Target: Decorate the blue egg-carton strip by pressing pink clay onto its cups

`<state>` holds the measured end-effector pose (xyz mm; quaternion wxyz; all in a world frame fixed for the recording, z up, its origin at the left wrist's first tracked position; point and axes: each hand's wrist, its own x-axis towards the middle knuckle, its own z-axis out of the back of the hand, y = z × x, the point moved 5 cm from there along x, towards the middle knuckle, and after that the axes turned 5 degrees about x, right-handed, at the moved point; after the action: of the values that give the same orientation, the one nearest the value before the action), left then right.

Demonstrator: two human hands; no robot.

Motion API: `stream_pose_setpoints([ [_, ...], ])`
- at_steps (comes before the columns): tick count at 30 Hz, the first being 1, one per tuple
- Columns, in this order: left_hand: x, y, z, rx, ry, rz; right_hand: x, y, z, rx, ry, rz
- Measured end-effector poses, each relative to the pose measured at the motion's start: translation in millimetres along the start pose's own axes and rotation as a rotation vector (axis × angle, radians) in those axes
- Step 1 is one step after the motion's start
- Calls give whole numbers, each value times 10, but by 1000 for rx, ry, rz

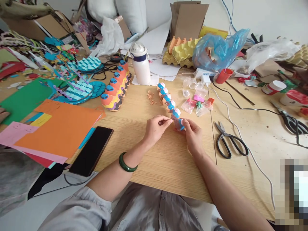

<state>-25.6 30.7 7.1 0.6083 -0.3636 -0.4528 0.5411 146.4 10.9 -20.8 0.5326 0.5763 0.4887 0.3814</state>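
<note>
A craft caterpillar (168, 101) of egg-carton cups with blue and pink tops lies in a row on the wooden table (149, 160). My left hand (156, 128) pinches its near end with closed fingers. My right hand (193, 134) grips the same near cup from the right side. A green bangle (127, 163) circles my left wrist.
Black scissors (229, 142) lie right of my hands, beside a white cable (240, 134). A black phone (92, 150) and coloured paper sheets (57, 131) sit at left. A second orange caterpillar (116, 86), a white bottle (141, 64), small plastic bags (198, 102) and egg cartons (180, 51) stand further back.
</note>
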Motion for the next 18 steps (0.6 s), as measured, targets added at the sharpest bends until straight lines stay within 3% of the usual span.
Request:
stream_pose_setpoints([
  [5,30,90,-37,-110,32,121,-31,23,-31,21,19,-20],
  [12,-10,154,-136,-487,151,442,-18,16,-24,6,18,-15],
  [18,-50,167,-212,-717,391,677,-20,18,-33,-7,48,-2],
])
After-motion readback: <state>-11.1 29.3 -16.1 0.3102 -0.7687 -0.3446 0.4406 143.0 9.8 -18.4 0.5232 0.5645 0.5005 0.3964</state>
